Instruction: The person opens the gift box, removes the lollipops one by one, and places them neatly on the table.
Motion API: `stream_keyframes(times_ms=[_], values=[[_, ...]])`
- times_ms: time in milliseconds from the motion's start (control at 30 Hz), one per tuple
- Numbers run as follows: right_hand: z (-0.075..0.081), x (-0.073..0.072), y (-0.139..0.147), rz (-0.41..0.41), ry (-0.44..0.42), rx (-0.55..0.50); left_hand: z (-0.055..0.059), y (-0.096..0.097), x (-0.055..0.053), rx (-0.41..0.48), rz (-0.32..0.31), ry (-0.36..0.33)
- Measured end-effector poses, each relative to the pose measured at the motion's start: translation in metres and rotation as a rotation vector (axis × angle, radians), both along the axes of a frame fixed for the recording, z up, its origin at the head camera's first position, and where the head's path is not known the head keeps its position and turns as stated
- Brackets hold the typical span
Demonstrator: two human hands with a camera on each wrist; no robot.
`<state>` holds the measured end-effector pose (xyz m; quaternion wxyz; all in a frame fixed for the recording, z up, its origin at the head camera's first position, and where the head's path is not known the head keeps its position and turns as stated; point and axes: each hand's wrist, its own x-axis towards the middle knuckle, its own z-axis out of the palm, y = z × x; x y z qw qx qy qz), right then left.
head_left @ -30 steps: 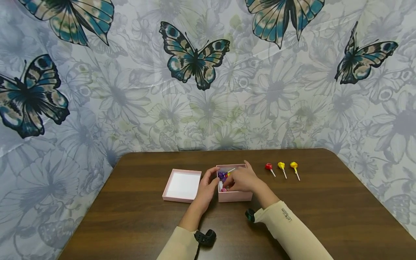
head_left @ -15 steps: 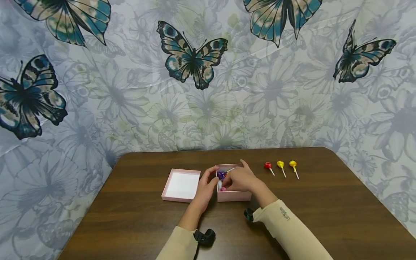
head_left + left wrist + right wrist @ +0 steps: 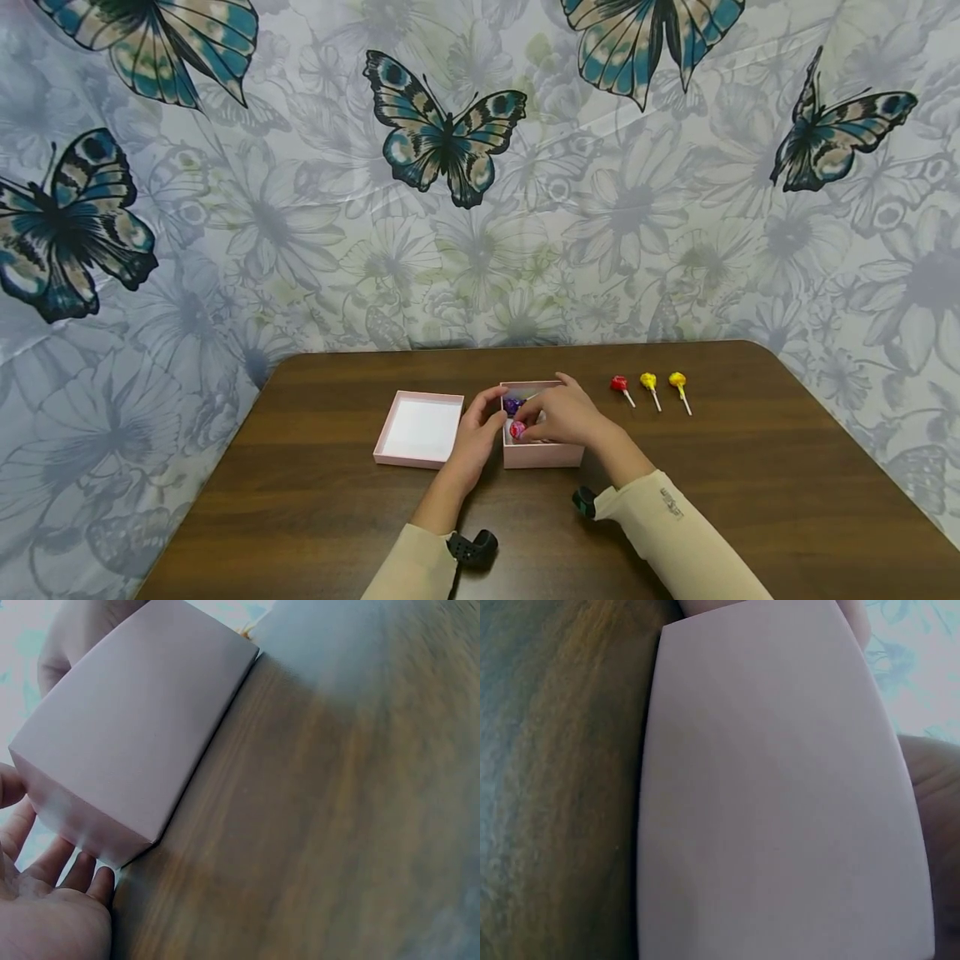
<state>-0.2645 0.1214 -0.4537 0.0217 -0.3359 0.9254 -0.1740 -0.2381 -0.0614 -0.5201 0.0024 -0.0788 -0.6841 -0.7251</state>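
A pink box [image 3: 543, 456] stands without its lid near the middle of the table, candies inside. My right hand [image 3: 567, 417] reaches over it, thumb and fingers pinching a pink-red lollipop [image 3: 517, 429] near its front left corner. The lollipop's stick is hidden by the hand. Against the box's left side rests my left hand [image 3: 471, 437], its fingers extended. In the left wrist view, those fingers [image 3: 52, 859] lie spread along the end wall. Behind the held lollipop, a purple-wrapped candy [image 3: 513, 406] shows inside. The box wall [image 3: 780, 787] fills most of the right wrist view.
Left of the box lies its shallow pink lid [image 3: 418, 427], white inside facing up. A red lollipop [image 3: 619, 383] and two yellow ones, one being the yellow lollipop [image 3: 678, 380] at the end, lie in a row at the back right. Butterfly-patterned cloth hangs behind the wooden table [image 3: 315, 500].
My right hand has risen slightly, and the pink-red lollipop in its fingers has come up into clearer view near the box's front rim. The left hand has stayed at the box's side.
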Motion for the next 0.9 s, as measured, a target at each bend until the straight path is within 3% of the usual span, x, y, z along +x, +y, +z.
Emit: stream_keyframes(times_ms=[200, 533, 900], values=[[0.0, 0.002, 0.009, -0.004, -0.002, -0.108, 0.002, 0.001, 0.0, -0.018, 0.007, -0.006], [-0.003, 0.005, 0.011, -0.048, 0.077, -0.047, 0.002, 0.001, -0.001, -0.012, 0.001, 0.019], [-0.01, 0.006, 0.012, -0.103, 0.07, -0.176, 0.0, 0.0, -0.001, -0.001, 0.0, 0.012]])
